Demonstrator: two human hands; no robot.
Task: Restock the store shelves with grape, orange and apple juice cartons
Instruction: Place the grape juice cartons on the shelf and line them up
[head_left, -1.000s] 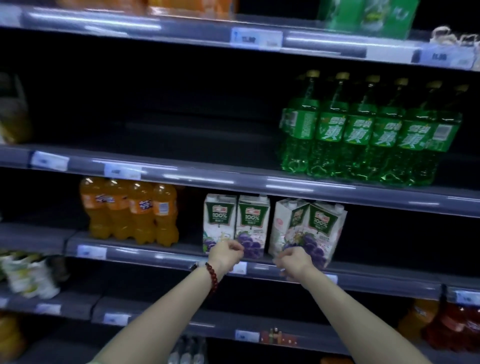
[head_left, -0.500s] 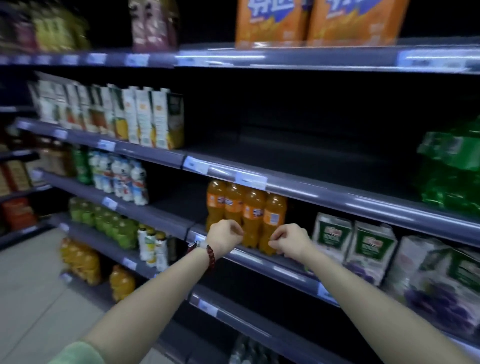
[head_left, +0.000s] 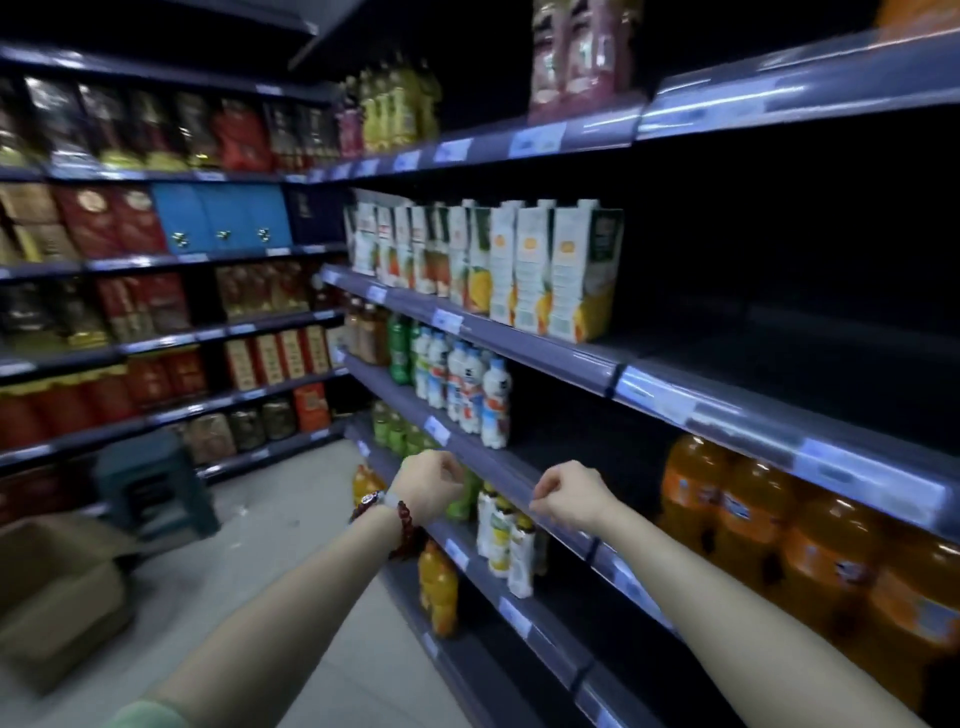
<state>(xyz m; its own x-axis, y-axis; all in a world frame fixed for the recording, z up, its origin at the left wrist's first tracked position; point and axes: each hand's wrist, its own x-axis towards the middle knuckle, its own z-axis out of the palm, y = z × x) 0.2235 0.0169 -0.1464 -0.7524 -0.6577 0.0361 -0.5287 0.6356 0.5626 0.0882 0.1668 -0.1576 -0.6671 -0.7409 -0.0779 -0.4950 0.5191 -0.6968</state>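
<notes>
A row of tall juice cartons with orange and mango pictures stands on a grey shelf at mid height. To the right of the cartons that shelf is dark and bare. My left hand, with a red bead bracelet at the wrist, is curled shut and holds nothing. My right hand is also a loose fist with nothing in it. Both hands hover in front of a lower shelf edge, well below the cartons. No grape cartons are in view.
Orange soda bottles fill the lower right shelf. White bottles and green bottles stand under the cartons. An open cardboard box and a dark stool sit on the aisle floor at left. Another shelving unit runs along the back.
The view has swung left along the aisle: the grape cartons and green bottle packs have left the frame, the orange cartons, box and stool have come in. Both hands stay shut and empty.
</notes>
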